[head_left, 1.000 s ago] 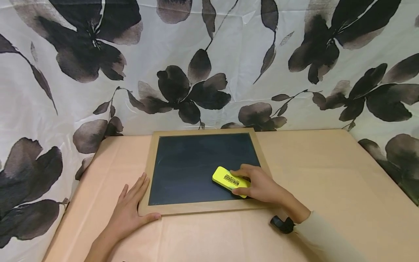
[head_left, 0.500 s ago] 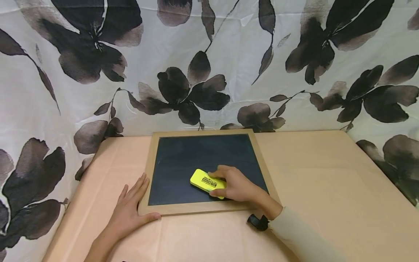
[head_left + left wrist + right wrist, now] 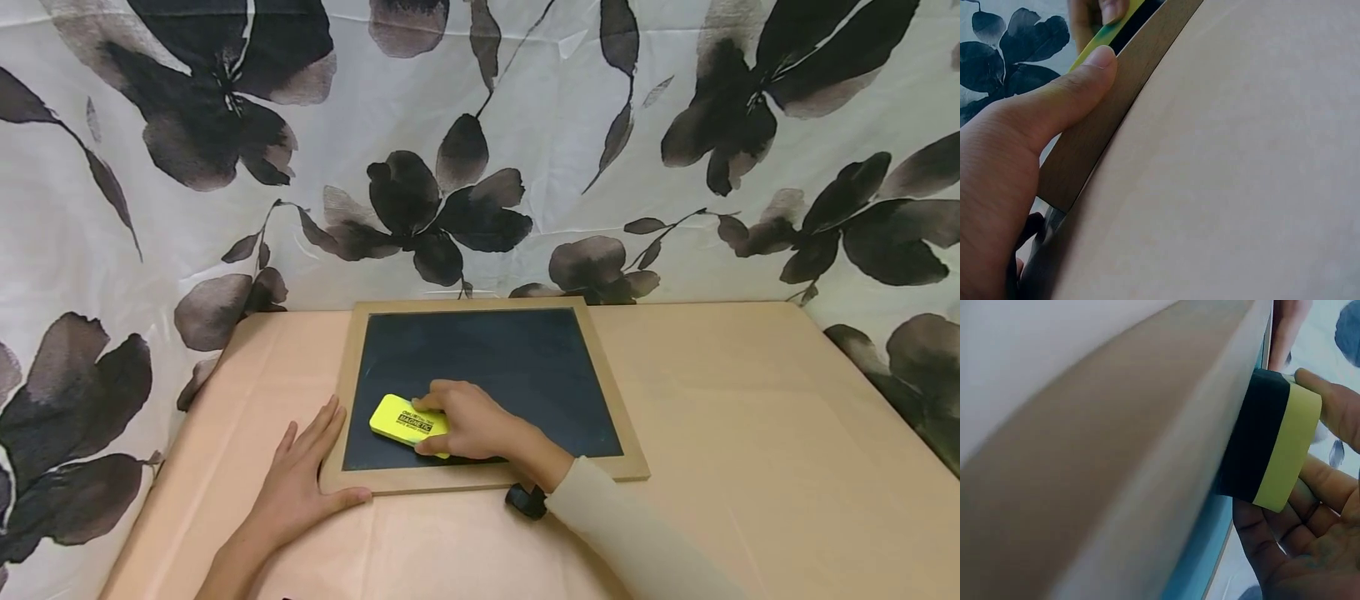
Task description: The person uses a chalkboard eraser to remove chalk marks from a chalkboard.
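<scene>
A small chalkboard [image 3: 495, 358] with a light wooden frame [image 3: 465, 477] lies on the table. In the head view my right hand [image 3: 480, 425] grips a yellow magnetic eraser [image 3: 405, 420] and holds it against the lower left part of the dark surface. The right wrist view shows the eraser's dark felt side [image 3: 1257, 434] on the board, thumb and fingers on either side of its yellow back. My left hand [image 3: 296, 483] rests at the board's lower left corner, fingers straight along the left edge. Its thumb [image 3: 1079, 87] lies on the front frame edge in the left wrist view.
The board stands on a pale peach tabletop [image 3: 720, 400] that stretches out to its right and in front. A white curtain with dark flowers [image 3: 570, 150] hangs behind the table. A black wrist device [image 3: 527, 502] sits under my right wrist.
My right hand has slid the eraser leftward across the lower part of the chalkboard, from the right side to near the left frame. The left hand has stayed at the corner.
</scene>
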Action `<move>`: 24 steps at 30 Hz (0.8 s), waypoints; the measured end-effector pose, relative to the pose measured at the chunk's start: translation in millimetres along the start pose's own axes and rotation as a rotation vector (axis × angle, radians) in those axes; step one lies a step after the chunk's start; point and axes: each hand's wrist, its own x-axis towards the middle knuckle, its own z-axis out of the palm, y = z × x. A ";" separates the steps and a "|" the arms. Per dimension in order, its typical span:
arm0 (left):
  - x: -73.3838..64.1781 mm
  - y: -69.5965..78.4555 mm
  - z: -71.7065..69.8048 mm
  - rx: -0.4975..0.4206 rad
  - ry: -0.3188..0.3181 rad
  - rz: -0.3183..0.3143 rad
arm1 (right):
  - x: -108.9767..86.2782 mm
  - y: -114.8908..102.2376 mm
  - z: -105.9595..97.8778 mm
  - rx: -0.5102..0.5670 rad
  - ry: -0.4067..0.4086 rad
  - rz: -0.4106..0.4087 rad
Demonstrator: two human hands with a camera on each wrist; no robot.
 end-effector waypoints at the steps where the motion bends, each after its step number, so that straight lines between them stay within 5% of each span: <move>1: -0.2 -0.5 -0.1 0.001 -0.001 0.000 | 4.3 -1.5 1.2 0.001 -0.010 -0.018; 10: -0.6 -3.0 0.2 0.013 -0.006 0.000 | 19.5 -2.7 -3.0 0.067 -0.122 -0.108; 24: -0.6 -3.1 -1.3 0.030 -0.027 -0.023 | 19.1 -12.7 -14.3 -0.168 -0.247 -0.126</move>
